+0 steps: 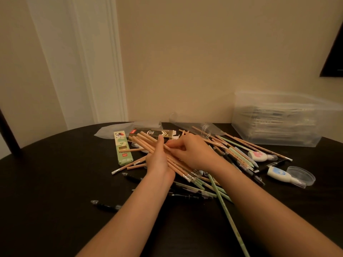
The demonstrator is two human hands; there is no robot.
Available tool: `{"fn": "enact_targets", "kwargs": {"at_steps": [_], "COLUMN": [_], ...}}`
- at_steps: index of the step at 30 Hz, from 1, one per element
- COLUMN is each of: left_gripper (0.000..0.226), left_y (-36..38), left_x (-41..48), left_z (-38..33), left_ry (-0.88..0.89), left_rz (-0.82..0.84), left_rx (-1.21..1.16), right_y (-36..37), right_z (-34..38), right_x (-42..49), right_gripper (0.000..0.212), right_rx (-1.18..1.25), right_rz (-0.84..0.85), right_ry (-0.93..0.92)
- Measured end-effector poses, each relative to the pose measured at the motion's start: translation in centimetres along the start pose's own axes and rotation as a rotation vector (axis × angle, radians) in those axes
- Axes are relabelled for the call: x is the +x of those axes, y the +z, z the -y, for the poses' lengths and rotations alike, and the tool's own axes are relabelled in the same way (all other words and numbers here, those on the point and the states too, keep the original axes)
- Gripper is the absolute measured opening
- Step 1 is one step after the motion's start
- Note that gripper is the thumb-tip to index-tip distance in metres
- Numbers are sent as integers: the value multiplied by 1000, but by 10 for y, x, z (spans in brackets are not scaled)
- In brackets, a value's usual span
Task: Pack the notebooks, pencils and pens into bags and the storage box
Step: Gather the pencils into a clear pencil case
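Observation:
My left hand (157, 160) grips a bundle of wooden pencils (146, 140) over the middle of the dark table (55, 173); their eraser ends stick out near my wrist. My right hand (189, 153) pinches one pencil of that bundle at its fingertips. More wooden and pale green pencils (239, 147) and black pens (105, 206) lie scattered around and under my arms. A clear storage box (278, 119) with stacked notebooks inside stands at the back right. Clear plastic bags (194, 125) lie behind the pile.
A green pencil box (122, 149) and a black and gold pencil box (152, 133) lie left of the pile. Two correction tape dispensers (259, 155) (280, 174) and a clear round lid (301, 175) sit at the right. A wall and a white door frame rise behind.

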State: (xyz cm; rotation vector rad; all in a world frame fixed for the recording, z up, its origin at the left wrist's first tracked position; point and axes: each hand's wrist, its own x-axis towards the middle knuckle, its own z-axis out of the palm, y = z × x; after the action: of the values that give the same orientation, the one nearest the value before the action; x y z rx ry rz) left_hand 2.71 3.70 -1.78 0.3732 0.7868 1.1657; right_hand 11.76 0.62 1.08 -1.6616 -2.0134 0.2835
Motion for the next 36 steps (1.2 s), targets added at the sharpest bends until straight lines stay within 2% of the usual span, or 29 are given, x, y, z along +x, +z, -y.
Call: {"fn": "enact_targets", "kwargs": {"at_steps": [3, 5, 8, 10, 14, 18, 21, 26, 29, 32, 36], "left_gripper": [24, 21, 19, 23, 27, 16, 13, 12, 12, 16, 19], "left_y": [-3, -4, -5, -4, 1, 7, 10, 13, 15, 16, 11], "left_x": [2, 3, 8, 11, 4, -2, -6, -13, -19, -19, -12], "left_z": [-3, -6, -10, -11, -7, -4, 0, 15, 25, 22, 8], "left_ry": [11, 7, 32, 55, 149, 299, 409, 367, 380, 378, 300], "left_rz": [-15, -19, -56, -82, -100, -128, -113, -7, 40, 33, 6], "left_rx": [-21, -41, -94, -119, -112, -102, -43, 144, 250, 318, 326], "right_y": [-6, -10, -7, 1, 19, 32, 32, 25, 21, 19, 15], "right_z": [-3, -10, -16, -15, -3, 5, 5, 1, -4, -7, -3], "right_x": [-6, -10, -17, -18, -19, -21, -21, -24, -25, -27, -28], "right_gripper": [28, 26, 25, 26, 26, 38, 39, 40, 36, 33, 32], "right_rx": [1, 100, 446, 726, 1164, 1499, 1653, 1693, 1673, 1457, 1029], "right_rz": [32, -43, -250, -306, -239, -224, -274, -404, -425, -308, -41], "right_ry": [-84, -77, 83, 239, 480, 594, 636, 673, 678, 660, 434]}}
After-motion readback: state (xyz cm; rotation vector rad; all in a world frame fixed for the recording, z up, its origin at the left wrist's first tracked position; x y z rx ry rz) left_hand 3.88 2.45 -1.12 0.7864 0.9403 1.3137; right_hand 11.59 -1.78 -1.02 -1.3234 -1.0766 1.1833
